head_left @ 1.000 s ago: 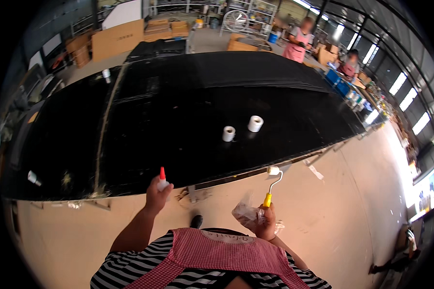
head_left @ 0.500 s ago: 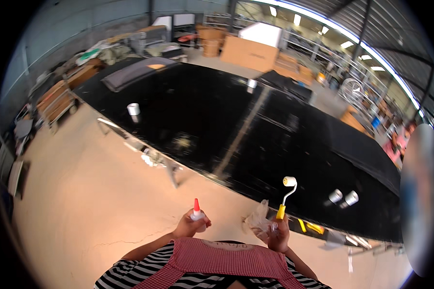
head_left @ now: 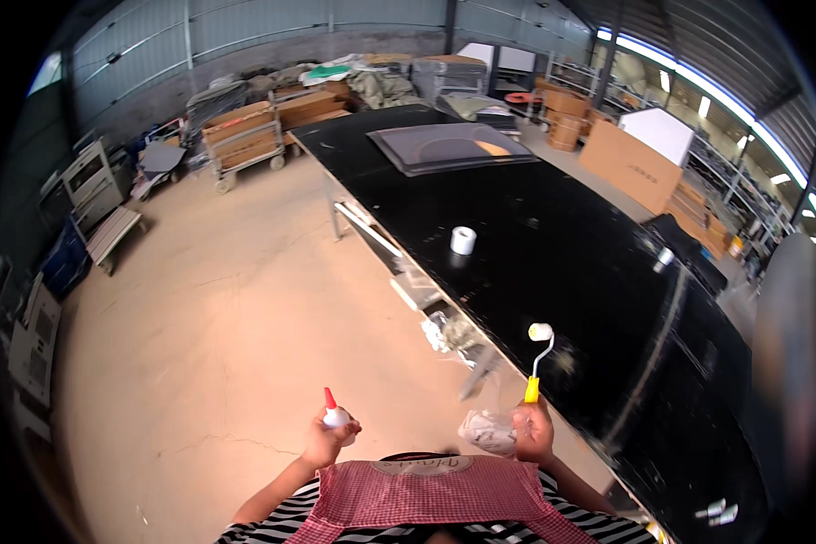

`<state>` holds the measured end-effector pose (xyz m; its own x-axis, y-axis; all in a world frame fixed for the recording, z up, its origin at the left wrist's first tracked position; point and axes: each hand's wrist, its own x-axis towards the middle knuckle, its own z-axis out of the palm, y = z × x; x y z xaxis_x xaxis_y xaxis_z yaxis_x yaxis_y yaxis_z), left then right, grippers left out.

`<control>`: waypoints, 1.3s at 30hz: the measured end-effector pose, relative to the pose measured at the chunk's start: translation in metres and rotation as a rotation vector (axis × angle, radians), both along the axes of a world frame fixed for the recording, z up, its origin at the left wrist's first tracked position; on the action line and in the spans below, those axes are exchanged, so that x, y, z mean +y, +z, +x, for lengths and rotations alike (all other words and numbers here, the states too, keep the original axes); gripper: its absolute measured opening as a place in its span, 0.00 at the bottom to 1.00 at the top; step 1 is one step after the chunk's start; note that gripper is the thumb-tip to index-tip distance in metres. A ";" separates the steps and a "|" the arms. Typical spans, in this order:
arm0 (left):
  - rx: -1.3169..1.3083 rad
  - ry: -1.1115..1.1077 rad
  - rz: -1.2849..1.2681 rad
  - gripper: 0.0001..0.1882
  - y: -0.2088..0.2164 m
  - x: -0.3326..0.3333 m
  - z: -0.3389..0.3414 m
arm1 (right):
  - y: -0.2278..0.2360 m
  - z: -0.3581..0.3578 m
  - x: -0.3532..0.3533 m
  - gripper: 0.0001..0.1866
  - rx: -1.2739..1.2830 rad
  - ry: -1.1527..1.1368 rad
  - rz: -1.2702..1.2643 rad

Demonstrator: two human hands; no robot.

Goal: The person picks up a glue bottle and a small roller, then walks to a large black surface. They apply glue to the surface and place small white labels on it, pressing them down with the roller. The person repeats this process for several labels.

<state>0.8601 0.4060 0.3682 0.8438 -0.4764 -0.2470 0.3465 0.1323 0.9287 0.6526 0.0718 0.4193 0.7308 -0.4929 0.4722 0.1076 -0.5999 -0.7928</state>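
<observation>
Left hand (head_left: 329,442) pinches red-tipped white plastic bottle (head_left: 336,418) above floor; right hand (head_left: 535,432) clasps yellow-handled white roller (head_left: 532,391), crumpled clear plastic bag (head_left: 486,432), near long black table (head_left: 535,245). Seemingly carrying step; next move likely needs steady grips.

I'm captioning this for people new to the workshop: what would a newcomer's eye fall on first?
Likely the long black table sweeping down the right side, with a white roll standing on it. Next, the bright colours low in the view: the left hand holds a red-tipped bottle, and the right hand a yellow-handled roller, with a clear plastic bag beside it.
</observation>
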 end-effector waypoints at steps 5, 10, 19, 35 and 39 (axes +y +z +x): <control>0.083 0.235 -0.050 0.15 -0.033 0.004 0.081 | -0.009 0.160 -0.022 0.04 0.015 0.178 -0.074; 0.069 0.614 0.184 0.16 -0.100 0.070 0.174 | -0.013 0.359 -0.030 0.04 -0.062 0.449 -0.019; 0.577 1.462 0.554 0.19 -0.181 0.243 0.153 | 0.006 0.627 0.024 0.07 -0.104 0.742 0.002; -0.162 0.869 0.646 0.18 -0.109 0.207 0.908 | -0.034 0.966 0.046 0.04 -0.060 0.393 0.165; -0.153 0.618 0.410 0.18 -0.070 0.129 1.032 | -0.078 1.064 0.019 0.05 0.077 0.332 0.177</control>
<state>1.8922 0.5352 0.2978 0.9666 0.1995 -0.1607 0.1842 -0.1053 0.9772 1.7165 0.0909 0.3411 0.8942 -0.2925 0.3388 0.2094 -0.3957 -0.8942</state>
